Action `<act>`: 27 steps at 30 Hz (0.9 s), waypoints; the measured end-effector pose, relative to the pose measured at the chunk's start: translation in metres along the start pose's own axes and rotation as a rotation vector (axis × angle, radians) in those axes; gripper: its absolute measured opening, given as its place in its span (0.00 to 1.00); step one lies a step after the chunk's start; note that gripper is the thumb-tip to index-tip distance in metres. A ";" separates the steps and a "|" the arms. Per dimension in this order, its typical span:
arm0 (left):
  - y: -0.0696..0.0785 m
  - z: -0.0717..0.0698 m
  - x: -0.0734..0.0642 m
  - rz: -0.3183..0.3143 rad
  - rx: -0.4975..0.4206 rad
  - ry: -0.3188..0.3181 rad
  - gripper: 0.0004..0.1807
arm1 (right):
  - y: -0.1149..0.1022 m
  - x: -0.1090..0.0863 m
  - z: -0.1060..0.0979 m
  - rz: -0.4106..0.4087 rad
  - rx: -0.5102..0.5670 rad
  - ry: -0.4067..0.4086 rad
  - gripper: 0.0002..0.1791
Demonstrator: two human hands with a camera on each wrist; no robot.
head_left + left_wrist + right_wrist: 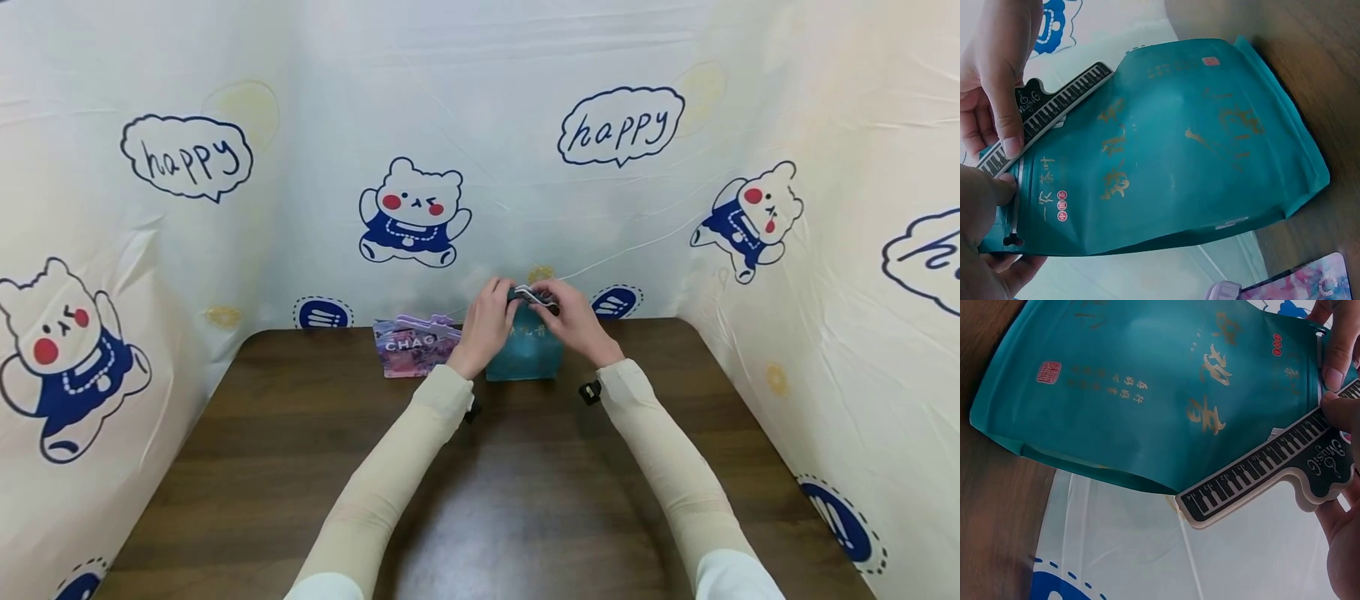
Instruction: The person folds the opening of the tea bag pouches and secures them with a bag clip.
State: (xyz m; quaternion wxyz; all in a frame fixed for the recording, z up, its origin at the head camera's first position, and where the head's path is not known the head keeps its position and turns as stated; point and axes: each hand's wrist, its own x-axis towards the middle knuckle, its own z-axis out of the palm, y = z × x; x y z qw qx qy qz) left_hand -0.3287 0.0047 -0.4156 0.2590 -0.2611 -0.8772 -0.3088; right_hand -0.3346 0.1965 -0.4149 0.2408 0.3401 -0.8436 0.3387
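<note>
A teal tea bag (525,357) with gold lettering stands at the back of the table. My left hand (487,327) pinches its top edge, thumb in front and fingers behind. In my right hand (577,323) is a black bag clip (1260,469) printed with piano keys and the word "Music". The clip lies at a slant across a top corner of the bag, and its far end sticks out past the bag's side. Both thumbs are close together at the top seam in the right wrist view.
Left of the teal bag stands a pink and purple bag (412,360) with a lilac clip (426,322) along its top. A pale curtain (510,100) printed with bears hangs behind and beside the brown wooden table (495,483).
</note>
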 end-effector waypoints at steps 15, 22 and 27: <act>-0.007 0.001 -0.007 0.013 0.018 -0.022 0.10 | 0.004 -0.002 0.007 0.020 0.049 -0.019 0.14; -0.012 -0.008 -0.004 0.118 0.122 -0.089 0.22 | 0.008 0.000 0.002 0.031 0.095 -0.023 0.16; -0.027 -0.033 -0.008 0.118 0.173 -0.098 0.33 | 0.012 -0.007 -0.007 0.085 0.152 -0.016 0.19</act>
